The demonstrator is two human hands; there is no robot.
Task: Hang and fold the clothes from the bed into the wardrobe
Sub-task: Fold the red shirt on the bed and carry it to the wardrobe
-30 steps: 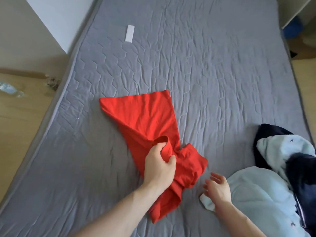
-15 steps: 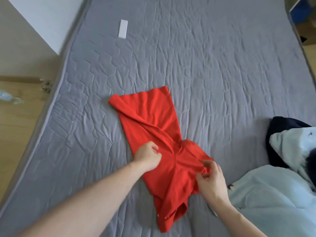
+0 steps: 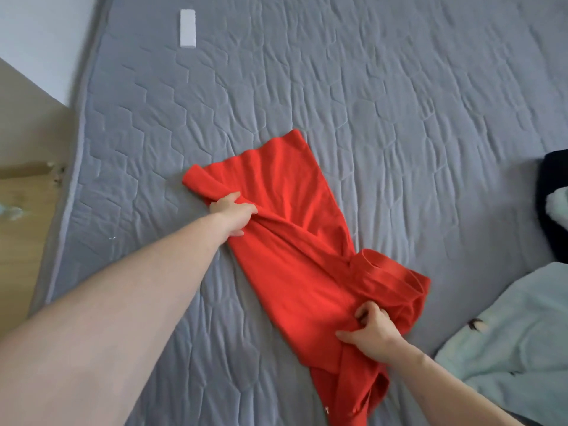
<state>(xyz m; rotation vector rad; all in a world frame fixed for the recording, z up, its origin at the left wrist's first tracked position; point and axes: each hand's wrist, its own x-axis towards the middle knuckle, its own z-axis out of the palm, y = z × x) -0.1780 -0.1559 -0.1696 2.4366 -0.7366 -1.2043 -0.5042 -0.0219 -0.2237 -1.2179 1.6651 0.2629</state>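
Red shirt [image 3: 295, 241] mid-bed [image 3: 399, 103] is gripped by left hand [image 3: 232, 216] and right hand [image 3: 373, 332]; fingertips hidden in folds, hem cut off.

Red garment [image 3: 295, 241]: soft knit cloth, matt, with a ribbed band at its neck opening. Mattress [image 3: 368, 103]: grey quilted cloth, matt, stitched in hexagon shapes and puckered all over. White label [image 3: 187, 28], near the mattress's far left corner: flat, smooth, matt. Pale blue garment [image 3: 510, 339], at the right edge: fleecy, matt cloth. Floor [image 3: 27, 222], beyond the left edge: wood-look, smooth.
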